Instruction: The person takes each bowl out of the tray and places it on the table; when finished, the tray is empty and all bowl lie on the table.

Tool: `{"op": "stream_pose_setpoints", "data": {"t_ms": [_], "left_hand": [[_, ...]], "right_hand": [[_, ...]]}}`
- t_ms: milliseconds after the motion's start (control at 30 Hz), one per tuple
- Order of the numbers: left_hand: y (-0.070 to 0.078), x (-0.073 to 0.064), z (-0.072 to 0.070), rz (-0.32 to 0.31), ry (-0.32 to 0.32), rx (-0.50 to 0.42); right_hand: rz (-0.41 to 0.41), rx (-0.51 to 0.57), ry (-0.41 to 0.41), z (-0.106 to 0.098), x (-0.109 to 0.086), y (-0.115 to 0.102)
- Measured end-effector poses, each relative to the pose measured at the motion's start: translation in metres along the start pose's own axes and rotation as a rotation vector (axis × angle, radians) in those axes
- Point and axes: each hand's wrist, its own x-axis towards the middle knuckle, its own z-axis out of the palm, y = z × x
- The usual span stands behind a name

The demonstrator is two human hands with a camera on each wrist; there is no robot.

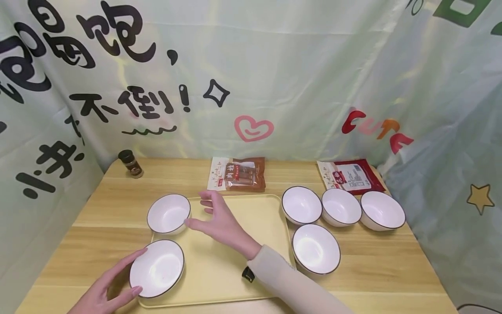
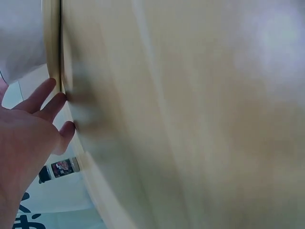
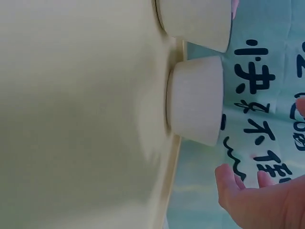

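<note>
Two white bowls with dark rims stand at the left side of a yellow tray [image 1: 231, 261]. My left hand [image 1: 103, 288] holds the near bowl [image 1: 158, 270] from its left side, with thumb and index fingertips at the rim; its other fingers reach down close to the wood in the left wrist view. Over the tray, my right hand [image 1: 219, 222] is spread beside the far bowl [image 1: 169, 213], thumb tip right at that bowl's right rim in the head view. The right wrist view shows this bowl [image 3: 196, 100] side-on, with the right fingers [image 3: 228, 183] apart from it.
Right of the tray stand more bowls [image 1: 301, 205], [image 1: 341, 207], [image 1: 382, 210], [image 1: 316, 248]. Behind lie a brown-and-white packet [image 1: 237, 174] and a red packet [image 1: 353, 175]. A dark-capped spice jar [image 1: 131, 164] stands back left. Printed cloth [image 1: 298, 87] hangs behind the table [image 1: 94, 218].
</note>
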Motion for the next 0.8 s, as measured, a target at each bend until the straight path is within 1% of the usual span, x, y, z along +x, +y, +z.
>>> {"op": "stream_pose_setpoints", "data": {"t_ms": [100,267,400,500,667,700,800], "left_hand": [[-0.003,-0.001,0.001,0.025,-0.002,-0.003],[-0.005,-0.002,0.002,-0.004,-0.011,-0.022],[-0.004,-0.001,0.004,-0.017,-0.017,-0.02],[-0.004,-0.001,0.005,0.019,-0.018,-0.026],[-0.008,-0.001,0.005,0.123,-0.007,-0.029],[-0.009,-0.001,0.006,0.135,-0.006,-0.023],[-0.011,-0.002,0.006,0.126,0.002,-0.027]], "right_hand": [[0.021,-0.011,-0.029,0.009,0.008,0.004],[0.047,-0.067,-0.051,0.023,0.019,0.015],[0.043,-0.09,-0.057,0.032,0.028,0.022],[0.036,-0.091,-0.066,0.038,0.033,0.026],[0.04,-0.099,-0.074,0.047,0.042,0.033],[0.045,-0.099,-0.074,0.049,0.043,0.034],[0.058,-0.1,-0.079,0.053,0.046,0.035]]}}
